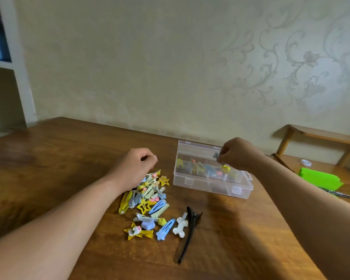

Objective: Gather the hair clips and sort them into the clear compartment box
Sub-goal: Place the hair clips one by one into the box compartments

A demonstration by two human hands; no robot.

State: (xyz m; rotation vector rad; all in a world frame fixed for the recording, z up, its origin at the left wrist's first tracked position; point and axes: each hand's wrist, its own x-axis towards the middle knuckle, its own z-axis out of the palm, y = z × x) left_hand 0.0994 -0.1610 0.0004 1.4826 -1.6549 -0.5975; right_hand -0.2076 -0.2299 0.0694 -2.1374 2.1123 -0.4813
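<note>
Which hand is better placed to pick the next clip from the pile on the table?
Left. The left hand hangs just over the pile, while the right hand is above the clear box, pinching a grey clip.

The table (69, 158) is brown wood, smooth, with a soft shine. The box (210, 187) is clear plastic, smooth and see-through. The hair clips (148, 199) in the pile look painted and a bit shiny. The bone clip (180, 226) is white and glossy. The black clip (188, 239) looks like dull plastic. The grey clip (215, 155) looks dull too. The wall (170, 67) is matt, with raised swirls.
</note>
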